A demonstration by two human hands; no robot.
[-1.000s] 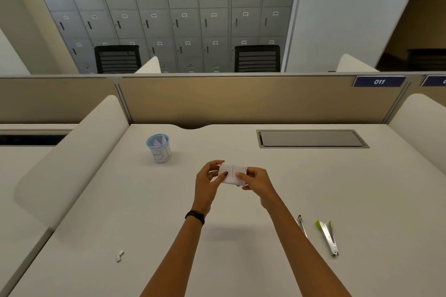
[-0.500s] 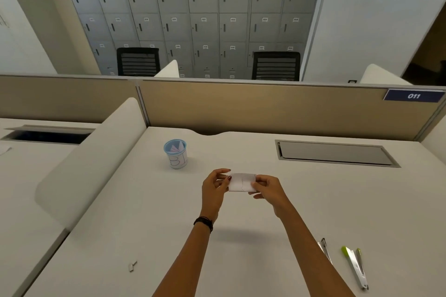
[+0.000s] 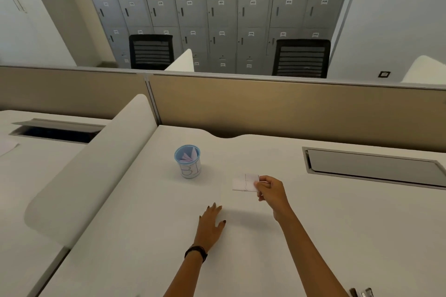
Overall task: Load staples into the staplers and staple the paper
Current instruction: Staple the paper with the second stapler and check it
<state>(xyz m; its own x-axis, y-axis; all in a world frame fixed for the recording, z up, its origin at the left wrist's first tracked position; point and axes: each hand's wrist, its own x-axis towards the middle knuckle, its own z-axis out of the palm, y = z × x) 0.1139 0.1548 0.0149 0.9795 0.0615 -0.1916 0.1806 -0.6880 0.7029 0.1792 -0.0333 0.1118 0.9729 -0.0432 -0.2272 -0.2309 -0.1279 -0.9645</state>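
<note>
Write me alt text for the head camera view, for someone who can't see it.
The person's right hand pinches a small white folded paper over a white desk, while the left hand rests open on it. A blue-rimmed white paper cup holding folded slips stands farther back on the left.

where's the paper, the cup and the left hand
paper [image 3: 242, 183]: head view, on its bare left half
cup [image 3: 190, 169]: head view, on its white side wall
left hand [image 3: 210, 224]: head view, on the back of the hand
</note>
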